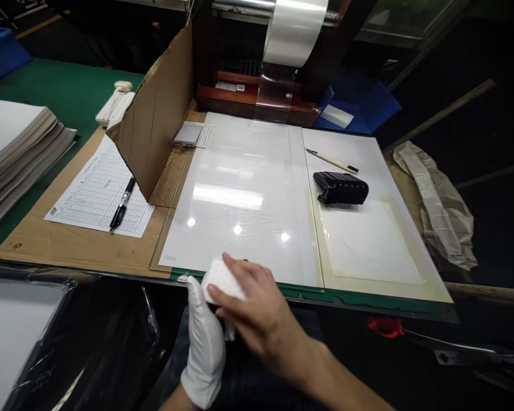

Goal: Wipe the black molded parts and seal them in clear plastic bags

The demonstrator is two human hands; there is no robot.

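My left hand [205, 337] wears a white glove and is at the table's front edge, its thumb pointing up. My bare right hand [259, 305] comes from the right, its fingers closed on a white cloth-like pad [223, 281] beside the gloved palm. What the gloved fingers do behind the pad is hidden. Just beyond both hands lies a glass sheet [240, 171] over white paper, with lamp reflections on it. A black ridged object [341, 188] sits to the right, and a cutter knife [332, 161] lies behind it.
A cardboard divider [158, 108] stands left of the glass. Left of it are a printed form [103, 194], a pen [122, 208] and a paper stack [17, 148]. A film roll [295, 31] hangs at the back. A blue bin [360, 111] stands back right, near crumpled cloth [437, 205].
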